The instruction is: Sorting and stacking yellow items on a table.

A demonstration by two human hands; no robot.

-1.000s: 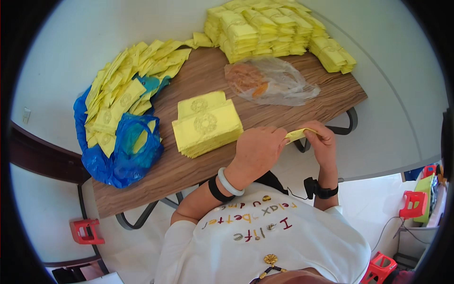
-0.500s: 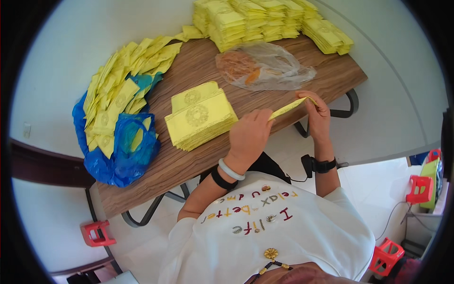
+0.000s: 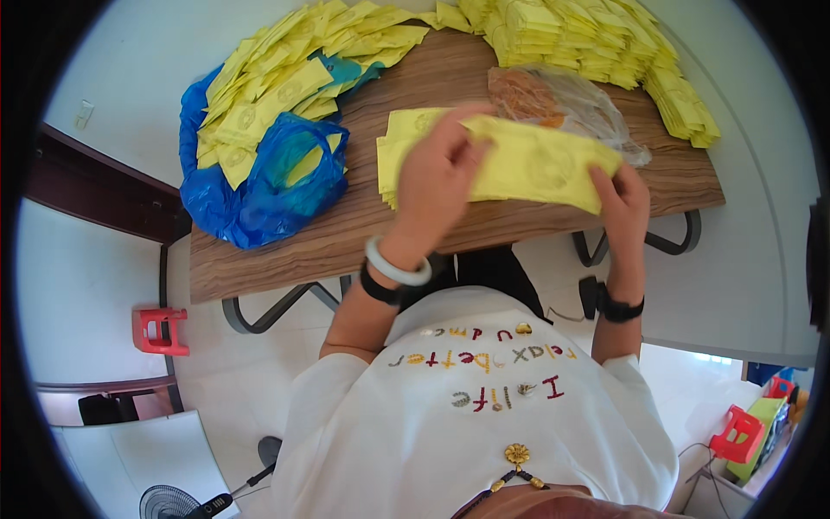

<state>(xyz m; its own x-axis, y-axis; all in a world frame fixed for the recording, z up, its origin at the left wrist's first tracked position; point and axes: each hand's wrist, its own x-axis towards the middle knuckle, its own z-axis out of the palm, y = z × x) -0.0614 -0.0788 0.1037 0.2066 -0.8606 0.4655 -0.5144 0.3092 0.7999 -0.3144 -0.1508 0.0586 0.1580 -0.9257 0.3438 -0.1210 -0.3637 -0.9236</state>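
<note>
while the right hand (image 3: 624, 197) is pinching the right end of a flat, oblong yellow paper packet (image 3: 527, 156), the left hand (image 3: 437, 180) is curling at the left end, too blurred to tell whether it is gripping or merely touching. the packet is stretching between both hands, its long axis running left to right and dipping slightly rightward. just beyond the left hand, the nearer one, a squared stack of matching yellow packets (image 3: 392, 145) is sitting partly hidden on a brown wood-grained table (image 3: 259, 270). farther left, a glossy, crinkled blue plastic bag (image 3: 298, 208) is lying under loose, overlapping yellow packets (image 3: 290, 93); beyond the right hand, a filmy clear plastic bag (image 3: 609, 111) is holding something orange, and dense, layered yellow bundles (image 3: 579, 43) are rising behind it.
</note>
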